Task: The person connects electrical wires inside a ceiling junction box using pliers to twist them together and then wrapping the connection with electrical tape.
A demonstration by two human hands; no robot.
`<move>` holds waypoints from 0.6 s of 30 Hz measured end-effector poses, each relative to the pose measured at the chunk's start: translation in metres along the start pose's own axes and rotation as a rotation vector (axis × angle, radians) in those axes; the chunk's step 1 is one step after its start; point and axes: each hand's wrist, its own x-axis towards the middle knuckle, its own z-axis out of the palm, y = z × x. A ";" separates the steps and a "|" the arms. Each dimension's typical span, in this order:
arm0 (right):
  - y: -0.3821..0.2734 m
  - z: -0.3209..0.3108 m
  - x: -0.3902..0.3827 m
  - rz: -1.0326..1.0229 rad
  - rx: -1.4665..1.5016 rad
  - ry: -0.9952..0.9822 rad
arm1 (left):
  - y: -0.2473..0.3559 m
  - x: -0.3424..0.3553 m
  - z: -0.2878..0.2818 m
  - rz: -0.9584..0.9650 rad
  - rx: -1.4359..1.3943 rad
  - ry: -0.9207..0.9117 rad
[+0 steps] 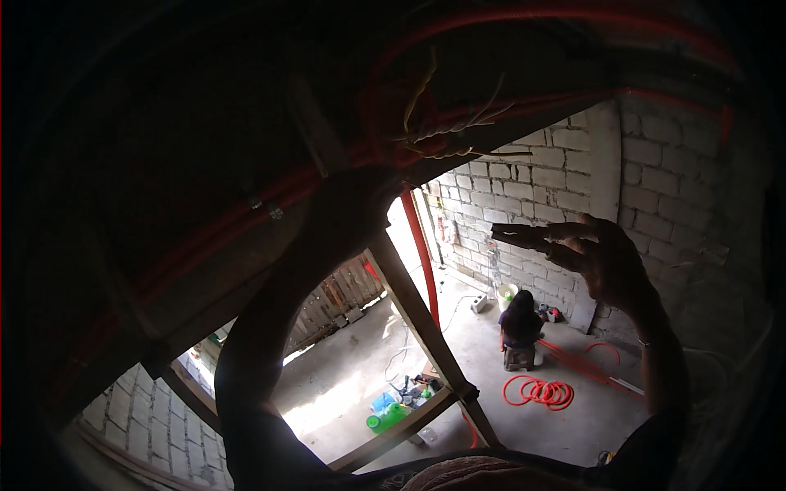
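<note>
My right hand (612,263) is raised at the right, closed on the handles of a pair of pliers (522,236). The pliers point left, and nothing shows between their jaws. My left hand (360,200) reaches up to the dark ceiling, beside a red flexible conduit (420,245) that hangs down. Deep shadow hides its fingers, so I cannot tell what it grips. Just above it, several twisted electrical wires (446,152) with loose ends stick out near a dark red round shape, perhaps a box. More red conduit (209,239) runs along the ceiling.
Wooden framing (422,307) stands below my arms. Far down on the concrete floor (344,364) lie a coil of red conduit (540,393) and a green container (387,418) among tools. A person (521,321) sits on a stool near the block wall (536,184).
</note>
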 end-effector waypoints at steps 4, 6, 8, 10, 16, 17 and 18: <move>0.008 0.012 -0.009 0.016 0.058 0.041 | -0.002 -0.008 -0.007 -0.276 -0.388 -0.001; 0.011 0.017 -0.014 0.020 0.009 0.067 | -0.003 -0.008 -0.005 -0.270 -0.452 0.019; 0.013 0.023 -0.022 0.038 0.049 0.041 | -0.001 -0.008 -0.001 -0.305 -0.503 -0.089; 0.013 0.025 -0.022 0.055 0.087 0.010 | -0.004 -0.005 0.009 -0.135 -0.324 -0.067; 0.002 0.015 0.001 -0.004 0.035 -0.041 | -0.015 0.027 0.035 0.310 -0.024 0.026; 0.002 0.013 0.008 -0.009 -0.013 0.011 | -0.013 0.035 0.044 0.322 0.002 0.002; 0.004 0.012 0.014 -0.017 -0.061 0.063 | -0.012 0.037 0.049 0.326 -0.022 0.002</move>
